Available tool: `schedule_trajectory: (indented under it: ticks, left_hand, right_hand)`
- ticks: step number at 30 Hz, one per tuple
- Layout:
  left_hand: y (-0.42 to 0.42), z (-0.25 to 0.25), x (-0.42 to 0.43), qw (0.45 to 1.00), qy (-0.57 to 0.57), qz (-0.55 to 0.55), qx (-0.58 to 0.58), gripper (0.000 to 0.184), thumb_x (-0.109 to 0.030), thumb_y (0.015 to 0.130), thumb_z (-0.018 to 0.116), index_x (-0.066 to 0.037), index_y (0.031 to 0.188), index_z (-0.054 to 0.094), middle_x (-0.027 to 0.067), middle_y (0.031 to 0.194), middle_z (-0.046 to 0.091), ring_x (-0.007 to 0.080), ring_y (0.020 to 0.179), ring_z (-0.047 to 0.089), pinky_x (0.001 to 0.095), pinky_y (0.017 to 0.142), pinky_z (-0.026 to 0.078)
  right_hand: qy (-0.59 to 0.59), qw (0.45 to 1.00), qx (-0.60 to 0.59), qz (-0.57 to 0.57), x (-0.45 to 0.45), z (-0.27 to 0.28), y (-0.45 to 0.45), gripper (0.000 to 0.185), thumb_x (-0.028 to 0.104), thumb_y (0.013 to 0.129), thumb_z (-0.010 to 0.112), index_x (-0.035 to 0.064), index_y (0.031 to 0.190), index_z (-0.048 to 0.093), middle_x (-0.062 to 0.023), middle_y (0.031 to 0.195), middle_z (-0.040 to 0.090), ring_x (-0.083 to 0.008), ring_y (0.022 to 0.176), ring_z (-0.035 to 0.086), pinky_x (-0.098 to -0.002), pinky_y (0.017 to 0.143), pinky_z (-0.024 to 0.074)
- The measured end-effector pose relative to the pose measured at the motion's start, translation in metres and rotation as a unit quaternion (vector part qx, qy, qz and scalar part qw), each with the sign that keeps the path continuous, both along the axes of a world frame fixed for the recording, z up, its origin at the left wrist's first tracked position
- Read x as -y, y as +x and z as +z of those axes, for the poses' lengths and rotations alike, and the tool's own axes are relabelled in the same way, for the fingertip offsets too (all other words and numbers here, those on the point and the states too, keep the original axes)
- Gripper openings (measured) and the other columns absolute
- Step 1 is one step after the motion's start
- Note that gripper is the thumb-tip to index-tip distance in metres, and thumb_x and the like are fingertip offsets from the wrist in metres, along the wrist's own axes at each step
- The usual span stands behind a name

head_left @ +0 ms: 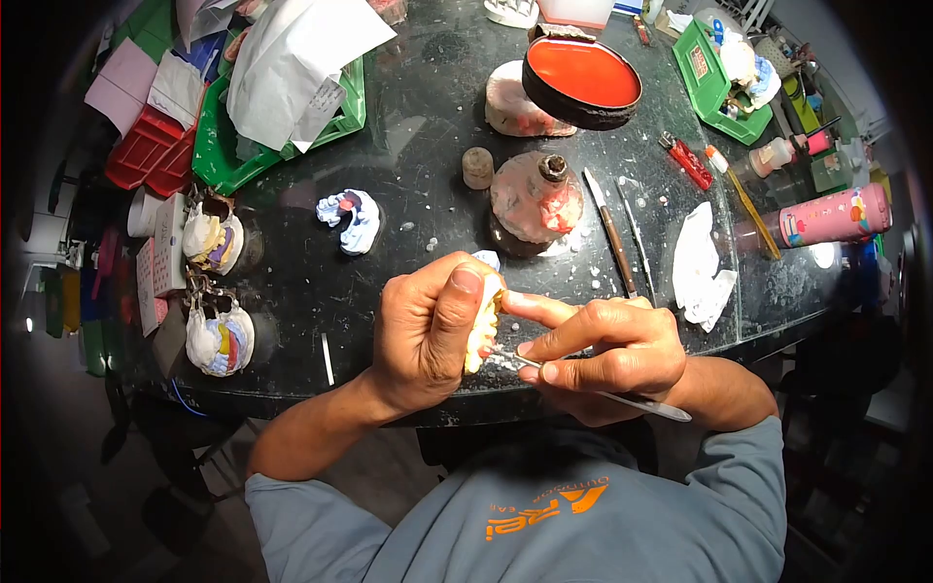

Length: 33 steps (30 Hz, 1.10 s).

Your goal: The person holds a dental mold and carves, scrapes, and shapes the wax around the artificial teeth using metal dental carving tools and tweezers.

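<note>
My left hand (pixel 423 325) is closed around a yellowish dental model (pixel 482 335), held just above the front edge of the dark table. A small reddish patch shows on the model's lower part. Pinched in my right hand (pixel 617 355) is a slim metal carving tool (pixel 666 409), its broad flat end pointing to the lower right. The tool's other tip meets or nearly meets the model by the reddish patch. My right index finger reaches to the model's side. The left palm hides much of the model.
Ahead stand a glass spirit lamp (pixel 525 209) and an open tin of red wax (pixel 583 76). A knife (pixel 612 238), a red lighter (pixel 686 161) and a crumpled tissue (pixel 700 267) lie right. Left are a blue-white cast (pixel 355 222), mounted models (pixel 219 335) and a green tray (pixel 219 175).
</note>
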<state>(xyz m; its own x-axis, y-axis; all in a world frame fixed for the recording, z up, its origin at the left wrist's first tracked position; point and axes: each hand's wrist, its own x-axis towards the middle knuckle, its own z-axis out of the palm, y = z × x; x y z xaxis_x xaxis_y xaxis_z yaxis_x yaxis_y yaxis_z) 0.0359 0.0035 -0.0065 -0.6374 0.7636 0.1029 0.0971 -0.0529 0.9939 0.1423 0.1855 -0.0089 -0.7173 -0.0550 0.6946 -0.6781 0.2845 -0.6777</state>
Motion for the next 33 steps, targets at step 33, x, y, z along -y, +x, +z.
schedule_trajectory:
  ticks: [33]
  left_hand:
    - [0.0, 0.005, 0.0, 1.0, -0.003, -0.004, 0.013, 0.06, -0.046, 0.113, 0.033, 0.0, 0.09, 0.064, 0.0014, 0.066, 0.059, 0.0037, 0.054, 0.052, 0.0205, 0.05, 0.04]
  right_hand:
    - [0.035, 0.998, -0.045, -0.012, -0.002, -0.006, -0.001, 0.019, -0.002, 0.079, 0.084, 0.0053, 0.081, 0.066, -0.0127, 0.084, 0.074, -0.0385, 0.094, 0.077, -0.0286, 0.046, 0.059]
